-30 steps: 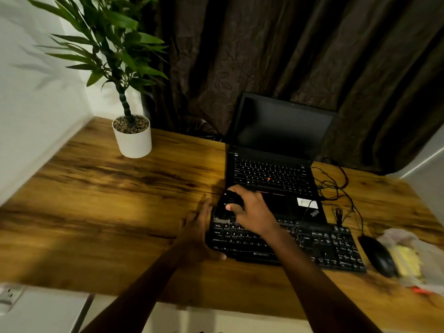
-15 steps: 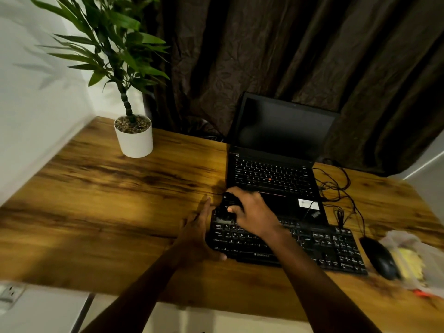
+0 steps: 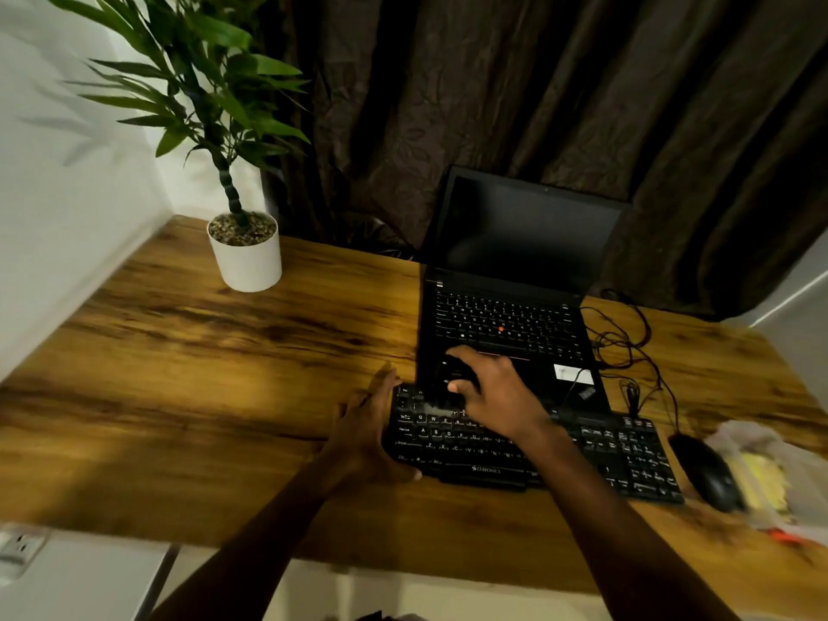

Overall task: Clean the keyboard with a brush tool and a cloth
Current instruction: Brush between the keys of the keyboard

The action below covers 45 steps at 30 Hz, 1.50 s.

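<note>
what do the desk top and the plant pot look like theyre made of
Desk top: wood or wood-look laminate, with dark streaky grain and a slight sheen; which one can't be told. Plant pot: smooth plain white, likely ceramic or plastic, matte, with pebbles on top.

Right hand [image 3: 497, 392] perhaps nudged brush [image 3: 450, 376] forward.

The black keyboard [image 3: 528, 445] carries the brand word "ZEBRONICS" on its front edge, and white letters such as Q, W, A, S on keys.
</note>
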Motion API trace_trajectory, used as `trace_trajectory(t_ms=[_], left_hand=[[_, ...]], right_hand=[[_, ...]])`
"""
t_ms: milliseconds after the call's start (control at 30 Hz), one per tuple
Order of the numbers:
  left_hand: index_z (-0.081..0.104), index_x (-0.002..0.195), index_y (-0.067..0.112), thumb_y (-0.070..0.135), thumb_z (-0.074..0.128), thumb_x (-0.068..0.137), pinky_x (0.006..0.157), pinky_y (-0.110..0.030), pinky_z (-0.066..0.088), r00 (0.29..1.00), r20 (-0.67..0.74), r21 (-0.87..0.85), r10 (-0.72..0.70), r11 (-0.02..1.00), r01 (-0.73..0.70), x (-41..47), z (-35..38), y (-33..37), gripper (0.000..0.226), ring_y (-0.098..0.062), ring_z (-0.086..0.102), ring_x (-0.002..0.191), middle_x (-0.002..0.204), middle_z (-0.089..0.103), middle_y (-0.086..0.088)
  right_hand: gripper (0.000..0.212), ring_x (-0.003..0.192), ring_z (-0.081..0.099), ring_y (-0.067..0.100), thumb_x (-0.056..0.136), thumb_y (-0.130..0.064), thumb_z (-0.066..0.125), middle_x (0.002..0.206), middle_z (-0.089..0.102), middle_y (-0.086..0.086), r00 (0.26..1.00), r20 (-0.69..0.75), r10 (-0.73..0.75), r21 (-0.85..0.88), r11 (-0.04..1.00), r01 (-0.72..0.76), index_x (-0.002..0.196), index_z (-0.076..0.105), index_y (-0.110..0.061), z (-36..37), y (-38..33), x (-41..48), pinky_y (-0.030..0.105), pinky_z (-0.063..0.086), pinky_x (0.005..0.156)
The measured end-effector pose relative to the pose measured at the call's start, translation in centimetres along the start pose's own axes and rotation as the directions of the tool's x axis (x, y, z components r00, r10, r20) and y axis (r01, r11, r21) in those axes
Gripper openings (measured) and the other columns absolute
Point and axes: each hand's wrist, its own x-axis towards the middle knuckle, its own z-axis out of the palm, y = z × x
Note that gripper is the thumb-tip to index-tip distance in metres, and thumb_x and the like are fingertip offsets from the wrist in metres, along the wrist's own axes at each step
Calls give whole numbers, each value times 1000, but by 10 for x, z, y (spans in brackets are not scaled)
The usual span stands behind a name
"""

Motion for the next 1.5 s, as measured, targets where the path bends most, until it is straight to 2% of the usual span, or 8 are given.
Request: trace_trajectory(t_ms=[100, 333, 633, 800, 1000, 1133, 1333, 1500], left_hand=[[-15, 153, 40, 88, 66, 25, 113, -52, 15, 1000, 31, 4, -8, 1000, 8, 5, 0, -2, 158, -29, 21, 144, 163, 18, 8], [-16, 150, 41, 86, 72, 27, 114, -53, 16, 1000, 12, 27, 9, 1000, -10, 3, 2, -1, 158, -25, 20, 147, 164, 12, 14], [-9, 154, 38, 81, 75, 35, 110, -47, 18, 1000, 3, 61, 27, 998, -27, 2, 2, -2, 152, -23, 20, 144, 164, 8, 14], [-7, 155, 37, 77, 79, 38, 109, -44, 17, 1000, 3, 47, 26, 999, -26, 2, 0, -1, 151, -23, 21, 143, 163, 17, 9], [-5, 155, 38, 81, 72, 36, 109, -45, 20, 999, -18, 54, 40, 998, -39, 0, 3, -4, 148, -23, 24, 142, 162, 17, 12], [-7, 155, 35, 86, 63, 29, 107, -43, 17, 1000, 1, 28, 18, 999, -18, 2, 2, -2, 154, -22, 23, 142, 162, 21, 7], [-7, 154, 38, 89, 66, 24, 107, -43, 16, 1000, -5, 2, 19, 1000, -19, 2, 3, -4, 158, -24, 25, 142, 163, 19, 8], [-12, 152, 45, 83, 73, 36, 112, -51, 18, 999, -18, 23, 29, 999, -29, 1, 6, -9, 149, -25, 24, 142, 163, 19, 9]], right_hand=[[51, 97, 65, 16, 91, -12, 69, 115, 67, 7, 1000, -13, -7, -119, 993, 6, 138, 51, -21, -9, 7, -5, 32, 57, 84], [46, 86, 66, 11, 93, -15, 67, 105, 65, 2, 999, -24, 22, 63, 998, -20, 135, 52, -25, 7, -4, 2, 35, 61, 77], [49, 97, 66, 17, 91, -15, 68, 113, 68, 7, 1000, -1, 24, -62, 998, -24, 135, 50, -28, -10, 11, -4, 38, 59, 84], [46, 96, 63, 11, 92, -11, 67, 111, 65, 3, 999, -28, 40, 59, 998, -39, 134, 53, -24, -6, 7, -5, 23, 56, 82], [51, 75, 58, -7, 91, -6, 66, 110, 68, 5, 999, 5, 52, -106, 993, -52, 137, 51, -22, -27, 22, -15, 28, 57, 75], [47, 96, 65, 12, 89, -7, 68, 109, 68, 4, 1000, -6, 16, -34, 999, -16, 130, 55, -23, -13, 10, -7, 36, 59, 85], [47, 89, 56, 12, 94, -10, 64, 107, 57, 4, 995, -1, 98, -47, 994, -98, 137, 51, -23, -27, 18, -15, 29, 56, 82], [50, 86, 63, 12, 90, -4, 66, 108, 68, 9, 996, -29, 81, -119, 989, -84, 135, 52, -21, -37, 33, -25, 26, 55, 75]])
